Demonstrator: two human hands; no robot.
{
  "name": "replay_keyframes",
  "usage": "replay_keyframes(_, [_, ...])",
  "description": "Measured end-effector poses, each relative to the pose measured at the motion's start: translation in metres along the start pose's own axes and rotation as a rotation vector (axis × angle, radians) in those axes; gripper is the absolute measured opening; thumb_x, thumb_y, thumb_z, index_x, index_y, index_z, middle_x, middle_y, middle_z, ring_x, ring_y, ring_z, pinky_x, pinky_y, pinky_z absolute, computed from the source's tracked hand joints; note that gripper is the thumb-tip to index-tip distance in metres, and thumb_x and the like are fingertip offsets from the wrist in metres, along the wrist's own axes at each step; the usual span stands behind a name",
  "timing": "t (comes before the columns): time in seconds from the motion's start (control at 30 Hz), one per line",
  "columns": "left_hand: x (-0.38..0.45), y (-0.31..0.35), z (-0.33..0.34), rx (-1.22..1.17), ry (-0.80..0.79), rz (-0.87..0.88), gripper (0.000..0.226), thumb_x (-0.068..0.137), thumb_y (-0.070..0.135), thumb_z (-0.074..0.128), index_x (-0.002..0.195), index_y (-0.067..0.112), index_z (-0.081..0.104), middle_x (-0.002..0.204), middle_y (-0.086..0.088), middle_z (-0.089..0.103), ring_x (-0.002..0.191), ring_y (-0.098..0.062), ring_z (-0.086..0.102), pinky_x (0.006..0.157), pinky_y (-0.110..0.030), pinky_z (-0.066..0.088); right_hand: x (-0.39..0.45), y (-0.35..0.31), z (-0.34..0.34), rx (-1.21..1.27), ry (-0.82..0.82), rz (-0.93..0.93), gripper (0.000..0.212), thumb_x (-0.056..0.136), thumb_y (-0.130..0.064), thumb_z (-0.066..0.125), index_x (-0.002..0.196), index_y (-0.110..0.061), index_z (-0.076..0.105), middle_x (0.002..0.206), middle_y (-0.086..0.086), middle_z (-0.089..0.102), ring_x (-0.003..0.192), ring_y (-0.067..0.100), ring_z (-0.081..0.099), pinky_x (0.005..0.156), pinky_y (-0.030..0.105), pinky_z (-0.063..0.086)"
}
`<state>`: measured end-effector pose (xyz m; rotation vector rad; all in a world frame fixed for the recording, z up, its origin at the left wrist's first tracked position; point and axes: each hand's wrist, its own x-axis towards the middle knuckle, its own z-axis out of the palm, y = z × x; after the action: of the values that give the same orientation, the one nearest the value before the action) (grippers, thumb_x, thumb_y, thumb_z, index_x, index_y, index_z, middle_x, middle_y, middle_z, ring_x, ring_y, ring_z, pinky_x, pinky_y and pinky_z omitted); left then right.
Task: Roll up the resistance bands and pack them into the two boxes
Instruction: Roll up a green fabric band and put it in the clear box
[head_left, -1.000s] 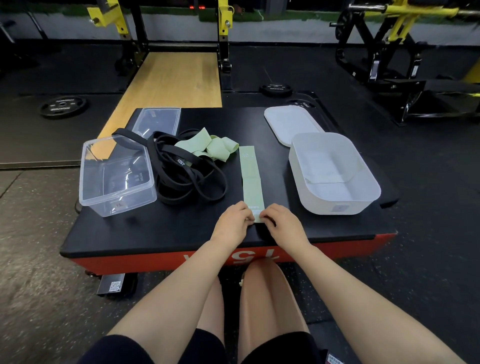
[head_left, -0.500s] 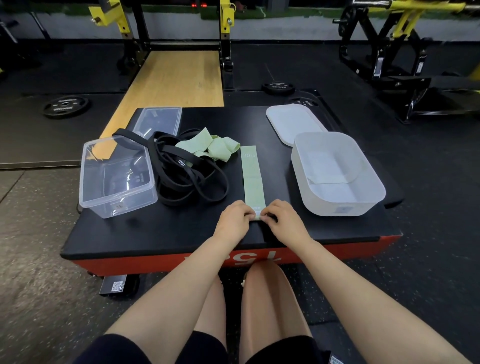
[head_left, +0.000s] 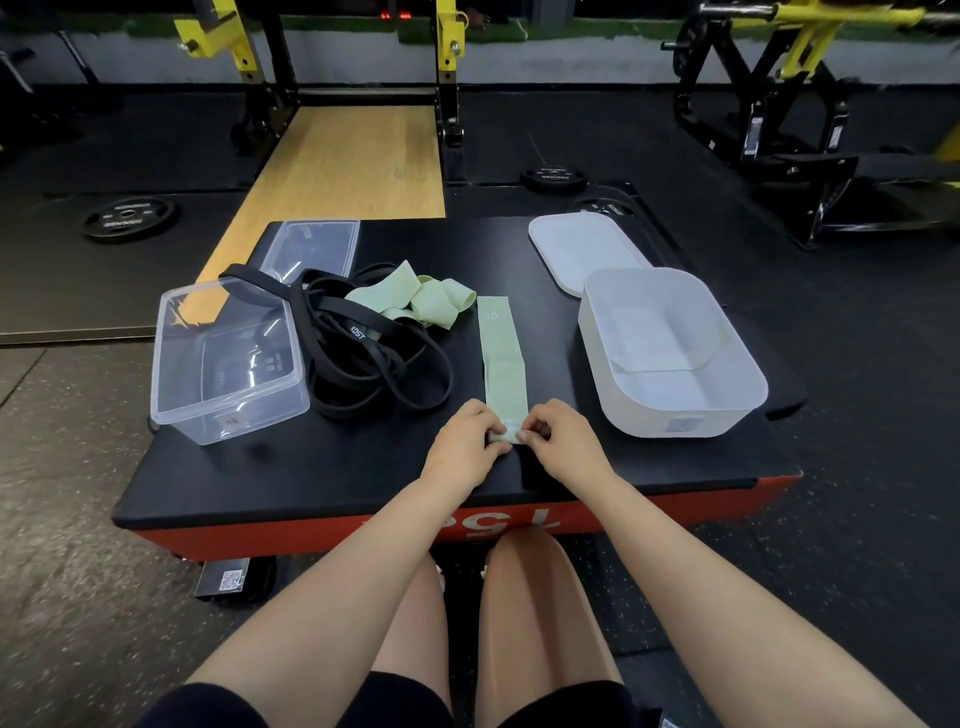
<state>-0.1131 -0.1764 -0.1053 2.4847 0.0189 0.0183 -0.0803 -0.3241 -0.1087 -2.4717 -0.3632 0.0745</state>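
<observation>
Rolling has just begun on the flat pale-green fabric resistance band (head_left: 501, 358), laid near-to-far between the tangled black rubber bands (head_left: 374, 358) and the white opaque plastic box (head_left: 675, 410). The left hand (head_left: 465, 447) and right hand (head_left: 563, 441) pinch its near end with curled fingers. Next, I judge, the hands must turn the roll tightly toward the far end. The clear plastic box (head_left: 228, 364) at left holds nothing.
</observation>
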Motion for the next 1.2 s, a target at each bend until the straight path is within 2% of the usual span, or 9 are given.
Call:
replay_keyframes(0.1, [0.001, 0.000, 0.000, 0.061, -0.007, 0.024, 0.019, 0.089, 0.020, 0.062, 0.105, 0.010, 0.065, 0.110, 0.002, 0.053, 0.102, -0.016, 0.053, 0.085, -0.029, 0.044, 0.002, 0.001, 0.001, -0.003, 0.005, 0.013, 0.009, 0.088, -0.020, 0.063, 0.080, -0.014, 0.063, 0.080, -0.008, 0.046, 0.077, 0.015, 0.050, 0.070, 0.028, 0.041])
replay_keyframes(0.27, [0.004, 0.000, -0.001, 0.131, 0.011, 0.024, 0.022, 0.093, 0.023, 0.056, 0.108, 0.014, 0.068, 0.109, 0.003, 0.056, 0.107, -0.016, 0.046, 0.080, -0.026, 0.040, 0.001, 0.001, 0.004, -0.002, 0.030, -0.050, 0.006, 0.090, -0.018, 0.060, 0.093, -0.014, 0.065, 0.089, -0.010, 0.050, 0.085, 0.014, 0.053, 0.076, 0.030, 0.046])
replay_keyframes(0.43, [0.006, 0.001, -0.001, 0.084, 0.015, -0.011, 0.020, 0.092, 0.022, 0.057, 0.105, 0.013, 0.070, 0.104, 0.000, 0.057, 0.105, -0.018, 0.049, 0.085, -0.030, 0.043, -0.004, 0.007, 0.006, -0.013, 0.036, -0.131, 0.011, 0.089, -0.021, 0.063, 0.095, -0.012, 0.067, 0.096, -0.004, 0.060, 0.092, 0.014, 0.054, 0.078, 0.027, 0.045])
replay_keyframes(0.57, [0.005, 0.001, 0.001, 0.050, 0.048, -0.039, 0.019, 0.091, 0.022, 0.058, 0.103, 0.014, 0.071, 0.102, -0.001, 0.057, 0.103, -0.017, 0.050, 0.082, -0.028, 0.043, -0.002, 0.007, 0.004, -0.027, 0.026, -0.123, 0.014, 0.090, -0.022, 0.062, 0.099, -0.012, 0.068, 0.101, -0.003, 0.063, 0.098, 0.013, 0.053, 0.080, 0.020, 0.038])
replay_keyframes(0.67, [0.005, 0.003, 0.001, 0.016, 0.062, -0.088, 0.020, 0.092, 0.024, 0.058, 0.105, 0.016, 0.070, 0.104, -0.001, 0.057, 0.100, -0.018, 0.054, 0.080, -0.027, 0.041, 0.002, 0.007, 0.002, -0.003, 0.027, -0.101, 0.015, 0.089, -0.022, 0.064, 0.096, -0.012, 0.071, 0.097, -0.004, 0.062, 0.097, 0.013, 0.052, 0.080, 0.018, 0.035])
replay_keyframes(0.77, [0.006, 0.004, 0.000, 0.010, 0.045, -0.108, 0.020, 0.092, 0.026, 0.056, 0.106, 0.016, 0.068, 0.106, -0.002, 0.056, 0.098, -0.020, 0.055, 0.081, -0.029, 0.044, 0.004, 0.006, 0.001, 0.021, 0.019, -0.093, 0.014, 0.089, -0.021, 0.064, 0.093, -0.011, 0.072, 0.090, -0.008, 0.056, 0.094, 0.013, 0.053, 0.081, 0.023, 0.040])
replay_keyframes(0.93, [0.007, 0.003, -0.001, -0.029, 0.092, -0.025, 0.016, 0.091, 0.018, 0.059, 0.106, 0.016, 0.062, 0.108, 0.003, 0.049, 0.093, -0.015, 0.055, 0.076, -0.028, 0.046, 0.010, 0.000, -0.005, 0.020, -0.027, -0.046, 0.015, 0.089, -0.022, 0.064, 0.095, -0.013, 0.073, 0.093, -0.001, 0.062, 0.092, 0.017, 0.056, 0.083, 0.031, 0.044])
replay_keyframes(1.07, [0.010, 0.006, -0.003, -0.014, 0.066, 0.041, 0.016, 0.089, 0.020, 0.062, 0.104, 0.016, 0.067, 0.104, 0.003, 0.058, 0.099, -0.012, 0.053, 0.076, -0.020, 0.038, 0.020, -0.002, -0.014, 0.015, -0.106, 0.011, 0.014, 0.087, -0.024, 0.065, 0.095, -0.016, 0.073, 0.096, 0.000, 0.065, 0.091, 0.017, 0.058, 0.083, 0.031, 0.046])
replay_keyframes(1.2, [0.011, 0.003, -0.002, 0.032, 0.053, 0.078, 0.017, 0.087, 0.020, 0.063, 0.104, 0.017, 0.067, 0.104, 0.004, 0.058, 0.100, -0.014, 0.053, 0.082, -0.026, 0.042, 0.023, -0.004, -0.012, -0.048, -0.125, -0.005, 0.014, 0.089, -0.024, 0.063, 0.097, -0.015, 0.071, 0.090, -0.004, 0.055, 0.086, 0.017, 0.055, 0.079, 0.031, 0.044])
